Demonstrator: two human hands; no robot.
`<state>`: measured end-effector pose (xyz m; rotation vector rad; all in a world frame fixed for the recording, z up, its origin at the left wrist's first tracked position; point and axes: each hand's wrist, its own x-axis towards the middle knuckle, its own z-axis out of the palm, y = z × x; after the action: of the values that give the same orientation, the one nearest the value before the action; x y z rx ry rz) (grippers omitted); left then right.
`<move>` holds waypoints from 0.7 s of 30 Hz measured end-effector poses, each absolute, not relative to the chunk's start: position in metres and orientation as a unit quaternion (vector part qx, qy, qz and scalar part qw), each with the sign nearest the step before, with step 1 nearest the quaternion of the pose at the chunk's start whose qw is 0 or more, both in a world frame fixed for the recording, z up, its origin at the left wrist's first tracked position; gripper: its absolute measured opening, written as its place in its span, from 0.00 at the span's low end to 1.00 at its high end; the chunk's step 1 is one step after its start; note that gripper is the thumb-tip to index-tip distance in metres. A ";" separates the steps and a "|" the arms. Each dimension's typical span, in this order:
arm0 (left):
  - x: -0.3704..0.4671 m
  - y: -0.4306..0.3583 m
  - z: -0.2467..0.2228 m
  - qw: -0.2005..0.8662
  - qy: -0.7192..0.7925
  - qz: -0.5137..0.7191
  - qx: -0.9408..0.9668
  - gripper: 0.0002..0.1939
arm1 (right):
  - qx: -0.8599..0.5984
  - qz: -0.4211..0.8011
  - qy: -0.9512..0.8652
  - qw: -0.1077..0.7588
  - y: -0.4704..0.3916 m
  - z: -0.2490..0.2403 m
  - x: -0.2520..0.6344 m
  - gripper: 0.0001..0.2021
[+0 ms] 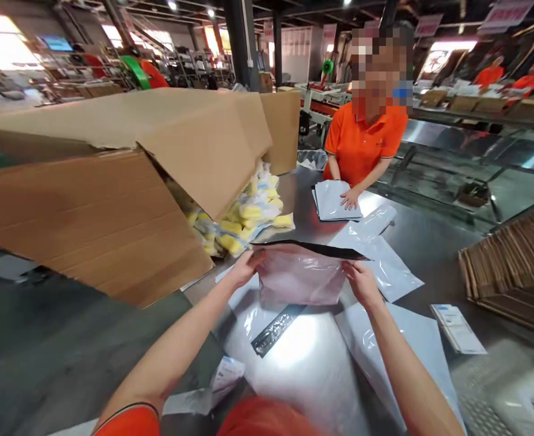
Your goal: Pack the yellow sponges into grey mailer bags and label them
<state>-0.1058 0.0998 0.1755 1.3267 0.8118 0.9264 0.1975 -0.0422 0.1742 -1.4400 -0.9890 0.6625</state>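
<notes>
A whitish-pink plastic mailer bag (301, 277) with a black upper edge is held up over the metal table (289, 357). My left hand (249, 266) pinches its upper left corner, fingers closed. On the right side, my right hand (359, 280) grips the bag near its top corner, also closed. Beneath and beside it lie more white bags (403, 345), and a black strip (276, 330) shows just below the held bag. Yellow items in clear wrapping (249, 218) are heaped beyond my left hand.
A large open cardboard box (80, 218) stands at the left. Across the table, a person in orange (367, 142) presses a hand on a stack of bags (335, 200). At the right are folded cardboard (512, 266), printed papers (458, 329) and a white perforated basket (533, 399).
</notes>
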 end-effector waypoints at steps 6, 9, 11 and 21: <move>-0.124 0.053 0.107 0.703 0.440 0.304 0.468 0.28 | -0.614 0.454 -0.334 0.552 -0.095 0.097 0.176 0.21; -0.131 0.017 0.064 0.699 0.492 0.288 0.432 0.30 | -0.657 0.477 -0.283 0.511 -0.131 0.059 0.158 0.17; -0.132 -0.004 0.046 0.708 0.494 0.286 0.415 0.31 | -0.669 0.444 -0.294 0.518 -0.147 0.048 0.148 0.14; -0.131 0.001 0.064 0.652 0.471 0.365 0.469 0.26 | -0.758 0.294 -0.289 0.505 -0.139 0.078 0.138 0.21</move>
<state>-0.1308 0.0015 0.0640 1.0652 1.0694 0.8292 0.1375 -0.1385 0.0783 -1.8293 -0.6970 0.7096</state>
